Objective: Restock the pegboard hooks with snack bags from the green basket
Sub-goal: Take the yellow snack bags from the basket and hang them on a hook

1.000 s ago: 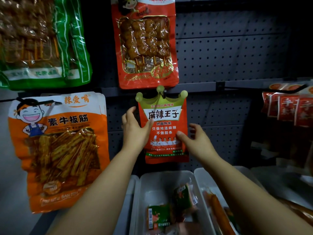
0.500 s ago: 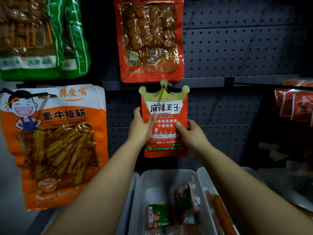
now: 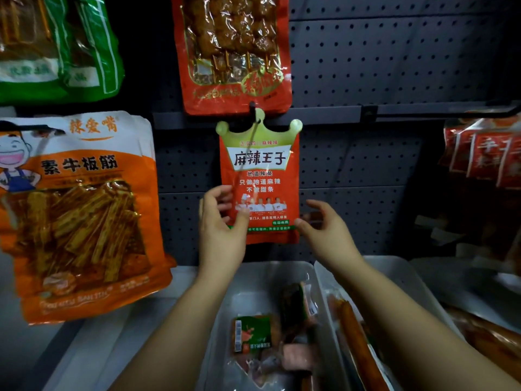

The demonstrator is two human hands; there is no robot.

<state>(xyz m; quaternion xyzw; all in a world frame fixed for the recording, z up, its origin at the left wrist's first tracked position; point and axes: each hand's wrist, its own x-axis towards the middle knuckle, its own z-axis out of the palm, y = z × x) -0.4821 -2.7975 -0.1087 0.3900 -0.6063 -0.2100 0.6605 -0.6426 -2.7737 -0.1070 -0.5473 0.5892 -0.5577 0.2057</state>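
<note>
A: Where is the snack bag?

B: The red crown-topped snack bag (image 3: 260, 179) hangs on a pegboard hook (image 3: 251, 106), against the dark grey pegboard (image 3: 394, 66). It sits just under the red bag of skewers (image 3: 232, 52), whose lower edge overlaps the crown's middle point.

A: And the hands?

B: The left hand (image 3: 222, 224) is at the bag's lower left edge. Its thumb lies on the front of the bag and its fingers curl at the left edge, so the grip looks like a light pinch on the bag. The right hand (image 3: 324, 230) is beside the bag's lower right corner, fingers spread and loosely bent. Its grip is released; the thumb tip is at the corner, though I cannot tell whether it touches.

A: What else is around?

B: To the left hangs a large orange bag of tofu strips (image 3: 81, 215), and above that a green bag (image 3: 56, 46). At the far right are red packets (image 3: 482, 156) on another hook. Below the hands stand white plastic bins (image 3: 318, 277): the middle one holds small green-and-red packets (image 3: 253, 333), the one to its right a long orange sausage pack (image 3: 355, 340).
</note>
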